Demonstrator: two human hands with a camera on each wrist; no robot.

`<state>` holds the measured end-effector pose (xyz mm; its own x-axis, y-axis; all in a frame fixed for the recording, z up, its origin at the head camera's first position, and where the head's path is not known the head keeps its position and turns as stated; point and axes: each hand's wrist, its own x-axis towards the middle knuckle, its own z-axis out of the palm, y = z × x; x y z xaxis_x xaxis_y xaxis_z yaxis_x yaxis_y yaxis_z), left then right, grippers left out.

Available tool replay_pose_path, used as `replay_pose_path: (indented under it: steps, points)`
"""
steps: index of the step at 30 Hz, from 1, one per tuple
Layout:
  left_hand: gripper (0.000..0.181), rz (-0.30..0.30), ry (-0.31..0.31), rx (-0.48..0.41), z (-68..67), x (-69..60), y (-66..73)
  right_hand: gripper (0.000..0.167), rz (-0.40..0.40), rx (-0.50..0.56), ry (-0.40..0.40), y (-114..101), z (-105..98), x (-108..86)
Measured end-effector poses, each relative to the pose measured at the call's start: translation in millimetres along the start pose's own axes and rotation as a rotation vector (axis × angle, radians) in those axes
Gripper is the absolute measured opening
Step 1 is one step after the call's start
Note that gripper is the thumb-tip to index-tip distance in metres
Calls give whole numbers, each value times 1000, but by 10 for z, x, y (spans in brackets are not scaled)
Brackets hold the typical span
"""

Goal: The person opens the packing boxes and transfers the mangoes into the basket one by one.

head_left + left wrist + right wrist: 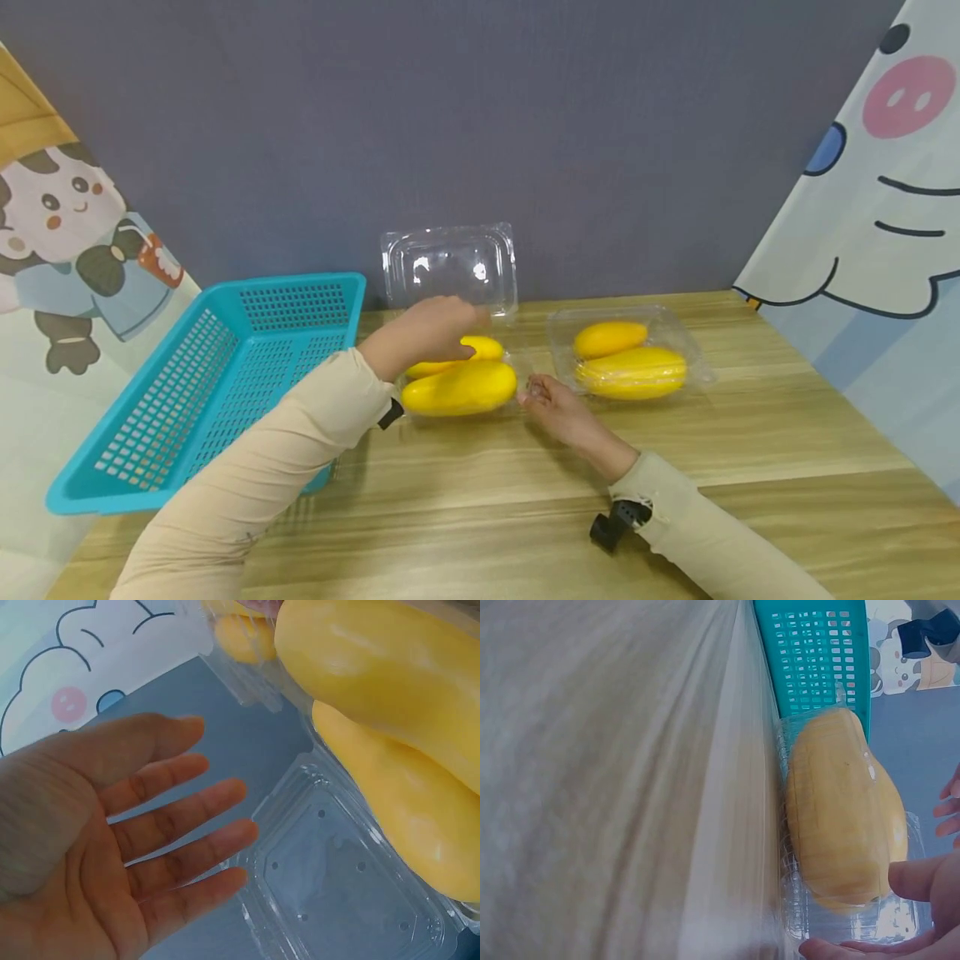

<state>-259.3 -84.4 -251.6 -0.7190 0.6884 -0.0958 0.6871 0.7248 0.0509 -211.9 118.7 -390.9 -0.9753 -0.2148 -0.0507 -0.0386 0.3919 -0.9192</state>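
Observation:
A clear plastic clamshell box [512,408] stands mid-table with its lid [450,258] raised against the back wall. In it lie two long, smooth yellow fruits, the front one [459,390] in full view, the rear one [487,346] partly covered by my left hand [435,329]. That hand hovers over the box, fingers straight and spread in the left wrist view, holding nothing. My right hand [558,412] grips the box's right end between thumb and fingers. In the right wrist view, the fruit [836,810] shows behind the clear wall.
A teal perforated basket [247,342] stands left of the box. To the right sits a second clear box [693,350], closed, with two yellow fruits [633,372] inside. A grey wall [600,167] runs along the table's back edge.

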Motion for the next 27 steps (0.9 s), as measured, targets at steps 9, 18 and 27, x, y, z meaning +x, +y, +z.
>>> replay_pose_path:
  steps: [9, 18, 27]
  points:
    - [45, 31, -75, -36, 58, 0, -2, 53, 20, -16, 0, -3, 4, 27]
    - [51, 25, -124, -60, 134, 5, 11, 53, 19, -17, -10, 3, -6, 27]
    - [55, 48, -160, -10, 230, 37, 34, 54, 44, -21, -23, -12, -20, 10]
